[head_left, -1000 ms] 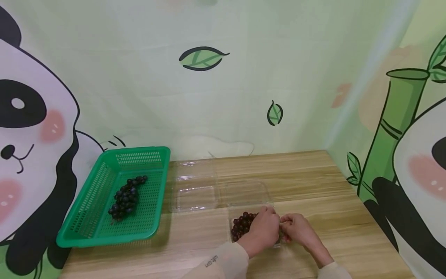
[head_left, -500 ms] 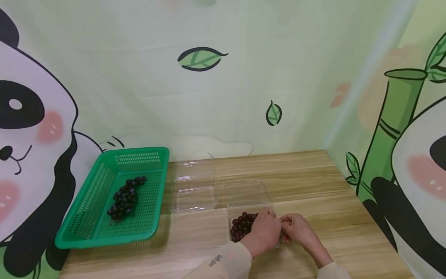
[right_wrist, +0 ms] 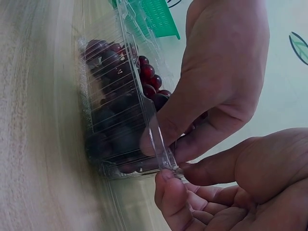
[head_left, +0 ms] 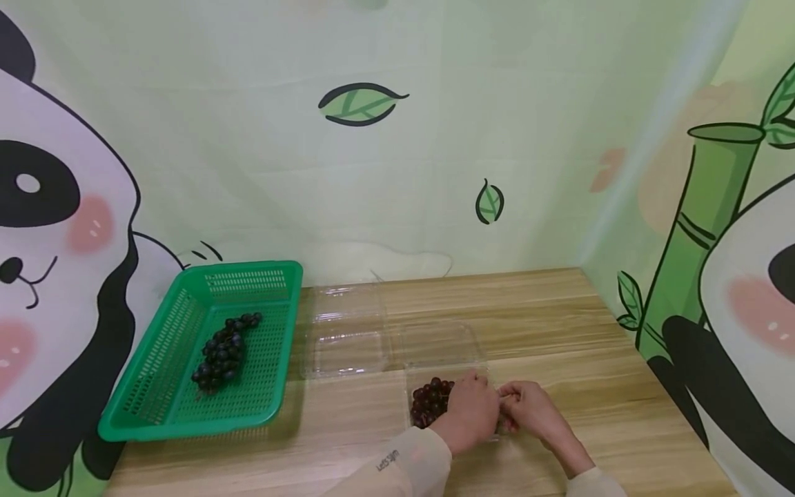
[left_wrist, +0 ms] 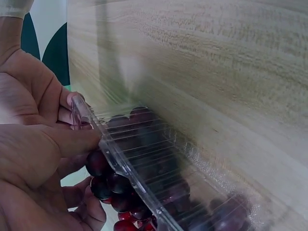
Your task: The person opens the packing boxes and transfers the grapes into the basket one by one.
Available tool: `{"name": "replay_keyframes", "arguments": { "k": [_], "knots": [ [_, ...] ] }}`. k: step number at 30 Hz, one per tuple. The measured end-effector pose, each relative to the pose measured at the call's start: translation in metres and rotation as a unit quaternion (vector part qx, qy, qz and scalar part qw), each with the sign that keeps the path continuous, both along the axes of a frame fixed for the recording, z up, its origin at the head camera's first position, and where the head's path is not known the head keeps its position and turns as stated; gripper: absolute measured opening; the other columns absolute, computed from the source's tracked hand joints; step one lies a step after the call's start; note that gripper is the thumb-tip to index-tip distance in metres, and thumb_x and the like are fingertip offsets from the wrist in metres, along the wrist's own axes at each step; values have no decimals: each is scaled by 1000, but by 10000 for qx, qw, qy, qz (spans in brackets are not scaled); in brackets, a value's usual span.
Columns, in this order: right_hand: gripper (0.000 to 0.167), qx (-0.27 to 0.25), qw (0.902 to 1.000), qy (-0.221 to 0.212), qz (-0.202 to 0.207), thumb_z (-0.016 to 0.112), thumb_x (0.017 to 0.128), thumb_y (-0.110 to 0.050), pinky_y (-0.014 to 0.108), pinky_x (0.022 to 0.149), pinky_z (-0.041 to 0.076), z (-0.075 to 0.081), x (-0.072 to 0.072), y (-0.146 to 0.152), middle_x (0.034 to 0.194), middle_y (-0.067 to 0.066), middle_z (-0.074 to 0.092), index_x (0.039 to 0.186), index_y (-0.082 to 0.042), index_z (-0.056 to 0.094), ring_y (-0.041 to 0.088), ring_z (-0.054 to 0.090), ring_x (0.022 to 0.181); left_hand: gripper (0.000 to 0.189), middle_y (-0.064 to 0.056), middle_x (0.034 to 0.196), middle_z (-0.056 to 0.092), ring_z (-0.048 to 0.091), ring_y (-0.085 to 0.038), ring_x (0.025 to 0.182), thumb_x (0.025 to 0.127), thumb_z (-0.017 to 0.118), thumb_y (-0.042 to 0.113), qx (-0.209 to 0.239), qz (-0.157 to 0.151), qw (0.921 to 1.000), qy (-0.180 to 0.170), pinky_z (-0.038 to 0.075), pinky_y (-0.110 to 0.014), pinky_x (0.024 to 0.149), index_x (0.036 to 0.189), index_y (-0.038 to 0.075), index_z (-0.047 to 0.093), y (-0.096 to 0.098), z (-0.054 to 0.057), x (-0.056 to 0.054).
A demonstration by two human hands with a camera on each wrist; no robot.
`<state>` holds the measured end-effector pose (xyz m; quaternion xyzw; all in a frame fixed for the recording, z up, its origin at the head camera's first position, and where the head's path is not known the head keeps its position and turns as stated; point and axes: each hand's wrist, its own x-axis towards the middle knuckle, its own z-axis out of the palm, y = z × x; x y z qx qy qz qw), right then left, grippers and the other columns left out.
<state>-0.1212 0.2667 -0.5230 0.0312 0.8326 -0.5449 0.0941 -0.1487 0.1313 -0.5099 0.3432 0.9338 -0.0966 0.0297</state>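
Note:
A clear plastic clamshell box (head_left: 410,376) lies opened out on the table, with dark red grapes (head_left: 431,400) in its near half. My left hand (head_left: 470,413) reaches over the right part of these grapes. In the left wrist view its thumb (left_wrist: 79,139) lies just inside the box rim, and its curled fingers (left_wrist: 91,209) hold the bunch from the other side. At the box's right corner my right hand (head_left: 531,408) pinches the rim between thumb and forefinger, as the right wrist view shows at the fingertip (right_wrist: 168,185). My left hand hides some grapes.
On the left stands a green plastic basket (head_left: 282,373) with a bunch of dark grapes (head_left: 222,355) in it. A second clear clamshell (head_left: 348,352) lies opened out between basket and hands. Behind the wooden table (head_left: 528,304) hangs a printed panda backdrop (head_left: 404,172).
My left hand and sleeve have shifted very slightly at the box. The right hand keeps its pinch on the rim. Basket and boxes stay where they were.

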Motion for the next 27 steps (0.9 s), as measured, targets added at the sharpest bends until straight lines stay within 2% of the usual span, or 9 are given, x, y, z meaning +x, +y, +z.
{"name": "replay_keyframes", "arguments": {
  "k": [7,13,19,27],
  "knots": [
    [14,-208,9996,31,161,54,93,12,25,47,49,2,0,1,68,9,61,101,18,64,15,55,53,25,8,100,64,46,-10,90,102,62,39,-256,111,9995,-142,45,-24,80,85,24,72,0,2,1],
    [15,-123,9999,3,118,54,94,13,25,48,50,2,0,1,69,9,62,103,18,64,15,56,53,20,10,108,61,44,-10,98,99,63,47,-561,181,9980,-217,45,-26,84,98,30,73,1,3,4],
    [12,-114,9998,98,103,56,93,12,26,47,49,0,0,1,68,8,61,100,17,64,15,55,52,23,9,117,60,45,-11,106,100,61,45,-637,264,9966,-449,44,-26,89,114,32,72,1,4,1],
    [11,-126,9998,111,58,58,94,11,24,48,48,0,0,1,67,9,61,100,17,64,14,55,52,22,9,111,59,45,-11,101,104,55,43,-584,261,9977,-208,44,-25,85,112,31,73,2,0,1]
  ]
}}
